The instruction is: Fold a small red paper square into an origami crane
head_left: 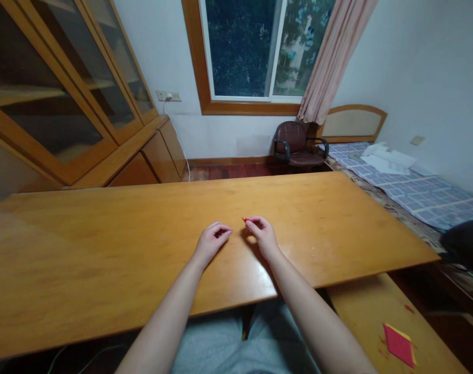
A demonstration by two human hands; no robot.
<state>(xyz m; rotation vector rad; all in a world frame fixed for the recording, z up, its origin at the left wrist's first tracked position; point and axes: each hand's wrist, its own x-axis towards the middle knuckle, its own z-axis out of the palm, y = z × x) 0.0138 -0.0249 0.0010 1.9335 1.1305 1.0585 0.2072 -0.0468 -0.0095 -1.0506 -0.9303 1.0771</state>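
My right hand [264, 236] is raised slightly over the wooden table [123, 249], with its shadow below. Thumb and fingertips pinch a small red paper piece [245, 220], whose pointed end sticks out to the left; the rest is hidden by the fingers. My left hand [213, 238] is close by on the left, curled, with thumb and fingertips brought together. Whether anything lies between those fingertips is too small to make out. A narrow gap separates the two hands.
A stack of red and yellow paper [400, 345] lies on a lower wooden bench [361, 301] at right, with red scraps around it. Tiny pale bits [313, 253] dot the table. Beyond stand a brown armchair [296, 143], a bed [427, 195] and a glass-door cabinet [115, 140].
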